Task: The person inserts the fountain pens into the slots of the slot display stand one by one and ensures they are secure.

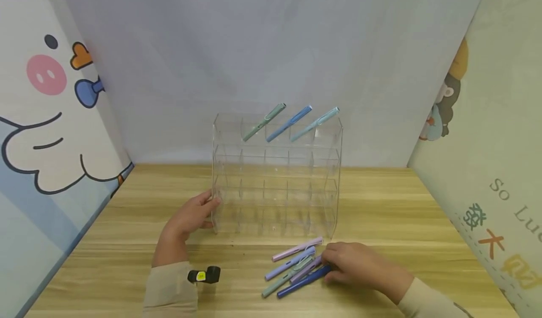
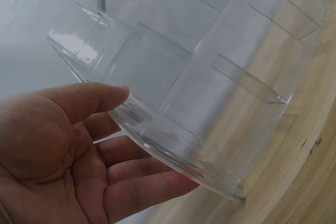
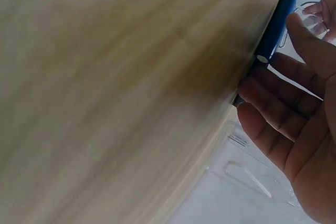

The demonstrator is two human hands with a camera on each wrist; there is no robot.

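Gripped clear rack [image 1: 276, 196] by its left side edge w/ L grip [image 1: 195, 214]; per L wrist view, thumb over panel edge, fingers on far side. Found rack upright on counter [image 1: 381, 205], immediately R of L grip, w/ transparent dividers across stacked tiers.

Found R grip [image 1: 347, 264] relaxed & unclosed: fingers loosely bent, thumb apart. Noted fingertips at R ends of dark-blue pen [image 1: 301, 282] & purple pen [image 1: 306, 270]; couldn't tell exact contact w/ each.

Located remaining loose pens on counter, L of R grip, just in front of rack, all slanted up to R in head view: pink pen [image 1: 297, 249] farthest from person, then periwinkle pen [image 1: 290, 263], then grey-green pen [image 1: 287, 278]. Noted purple pen partly covered by R grip, btwn grey-green pen & dark-blue pen. Identified dark-blue pen as nearest to person.

Located 3 more pens in top tier of rack, above & R of L grip, side by side & tilted w/ upper ends to R: dark-green pen [image 1: 264, 123], mid-blue pen [image 1: 290, 123], pale-blue pen [image 1: 315, 124]. Could not confirm exact compartments thru clear walls.

Noted black device [image 1: 211, 274] w/ yellow label beside sleeve [image 1: 171, 287], just below L grip in head view. Observed white cloth [image 1: 275, 50] beyond both grips, behind rack; cartoon panel [image 1: 46, 130] well apart, L of L grip; lettered panel [image 1: 478, 177] well apart, R of R grip.
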